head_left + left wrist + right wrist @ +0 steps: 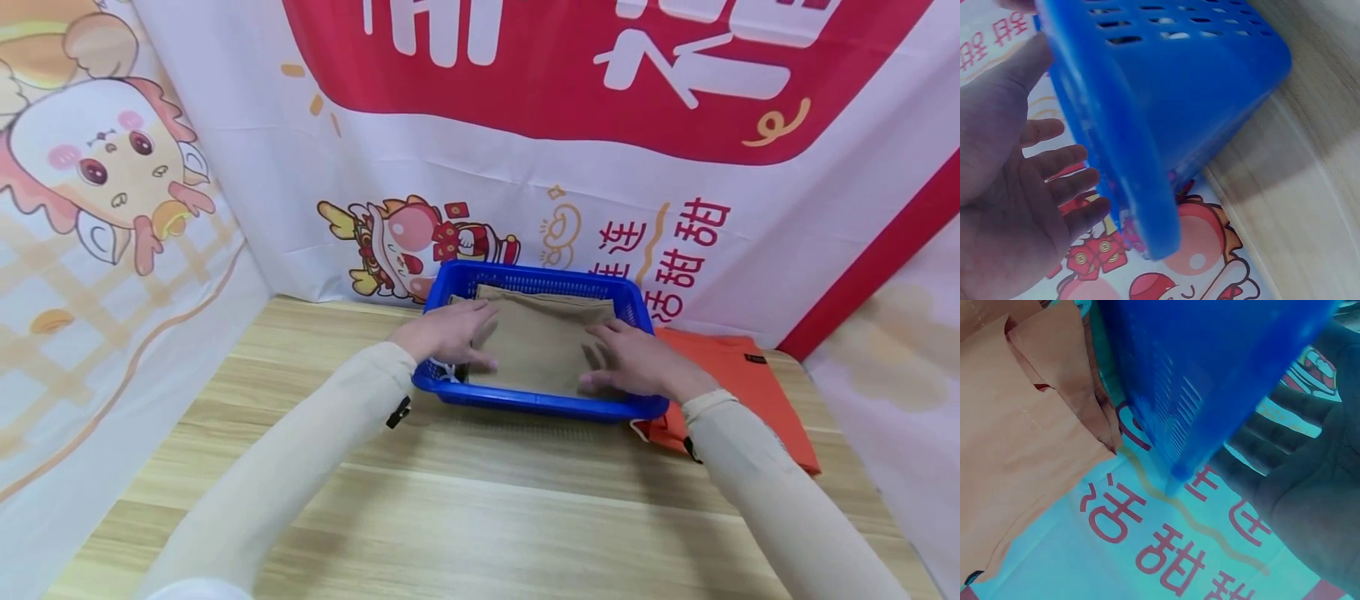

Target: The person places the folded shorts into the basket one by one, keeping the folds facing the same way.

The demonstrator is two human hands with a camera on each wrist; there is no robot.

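Observation:
A folded khaki cloth garment (543, 342) lies flat inside a blue plastic basket (536, 402). My left hand (452, 332) reaches over the basket's left rim, its fingers stretched out above the garment's left side. Over the right rim, my right hand (637, 360) hovers with loosely spread fingers by the garment's right side. Neither hand grips anything. In the left wrist view the left hand (1016, 169) shows its palm and extended fingers beside the basket wall (1197, 106). The right hand (1297, 450) appears likewise behind the basket's rim in the right wrist view.
A folded orange garment (738, 392) with a small black tag lies on the wooden table (480, 517), right of the basket. Behind the basket hangs a printed white and red cloth backdrop (465, 150). Something white with dark parts (447, 371) shows in the basket's left front corner.

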